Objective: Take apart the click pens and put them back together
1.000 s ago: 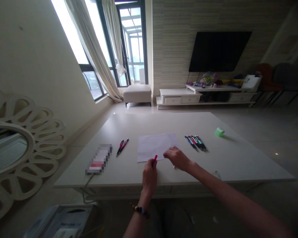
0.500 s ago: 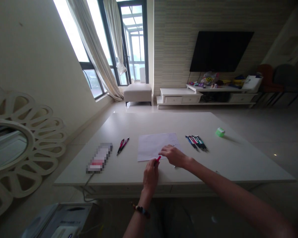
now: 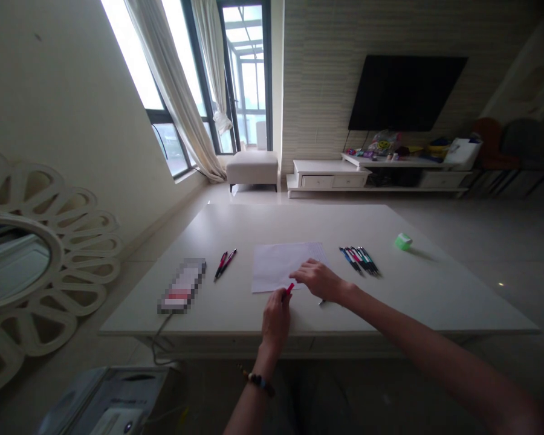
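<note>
My left hand [image 3: 275, 311] is closed around a pink-red tube [image 3: 290, 288], which looks like a pen barrel and points up toward the paper. Just right of the tube's tip is my right hand [image 3: 315, 279], its thumb and fingers pinched together over the paper's lower right corner. Whatever those fingers hold is too small to make out. Under both hands lies a white sheet of paper [image 3: 274, 266]. A small metallic piece [image 3: 322, 302] rests on the table below my right wrist.
Two pens [image 3: 225, 264] lie left of the paper, and beyond them a blurred-out phone-like device [image 3: 184, 287] with a cable. Several pens [image 3: 359, 261] lie in a row on the right. A green and white object [image 3: 403, 241] stands farther right on the white table [image 3: 299, 223].
My right hand has shifted slightly up and right, still pinched. A thin tip seen beyond its fingers no longer shows. The left hand keeps its grip on the tube.
</note>
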Available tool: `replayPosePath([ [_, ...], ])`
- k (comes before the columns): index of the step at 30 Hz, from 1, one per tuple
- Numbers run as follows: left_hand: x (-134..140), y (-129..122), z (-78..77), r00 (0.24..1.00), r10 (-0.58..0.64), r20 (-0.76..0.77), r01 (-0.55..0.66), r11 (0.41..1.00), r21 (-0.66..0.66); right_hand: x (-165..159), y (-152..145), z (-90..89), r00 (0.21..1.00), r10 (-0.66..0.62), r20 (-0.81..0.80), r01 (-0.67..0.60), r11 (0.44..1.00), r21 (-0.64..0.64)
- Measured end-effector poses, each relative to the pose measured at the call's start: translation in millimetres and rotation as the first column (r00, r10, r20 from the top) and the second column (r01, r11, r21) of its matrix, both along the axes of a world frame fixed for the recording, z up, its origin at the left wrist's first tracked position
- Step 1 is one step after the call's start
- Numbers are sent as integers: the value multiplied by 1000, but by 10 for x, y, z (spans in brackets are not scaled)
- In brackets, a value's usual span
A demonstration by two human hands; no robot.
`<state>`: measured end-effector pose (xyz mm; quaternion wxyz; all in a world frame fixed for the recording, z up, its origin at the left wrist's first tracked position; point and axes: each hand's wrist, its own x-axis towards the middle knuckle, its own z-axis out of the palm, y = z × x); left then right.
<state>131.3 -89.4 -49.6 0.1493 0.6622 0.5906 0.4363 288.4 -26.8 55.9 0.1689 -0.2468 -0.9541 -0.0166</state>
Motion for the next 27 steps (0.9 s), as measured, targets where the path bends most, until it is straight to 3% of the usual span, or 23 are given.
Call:
replayPosePath([
  [5,-13,-2,13,999,-34,-15,34,999,0,-95,7,6,985,59,161,-61,998,3],
  [9,-13,4,6,1000,-9,-1,9,1000,-3,-175,-1,98,958,177,226,-185,983,15],
  [12,-13,0,7,999,15,32,-14,1000,-11,-144,-47,214,980,193,55,-196,980,43],
  [14,-14,-7,9,997,23,70,-23,1000,-11,-30,-92,261,982,74,-176,-68,997,40],
  [16,-13,-14,9,994,33,108,-32,999,-12,171,-137,224,907,-130,-400,127,991,-35],
  [18,-9,-17,5,990,46,136,-44,999,-22,441,-186,70,796,-346,-497,306,938,-164],
  [21,-2,-10,-7,985,52,162,-46,998,-43,869,-294,-351,653,-604,-457,481,797,-365],
  [25,2,15,-25,978,67,195,-57,997,-59,1210,-507,-921,581,-771,-260,594,620,-512],
  [27,2,23,-29,980,72,187,-60,996,-68,1226,-590,-1071,554,-801,-226,618,578,-533],
])
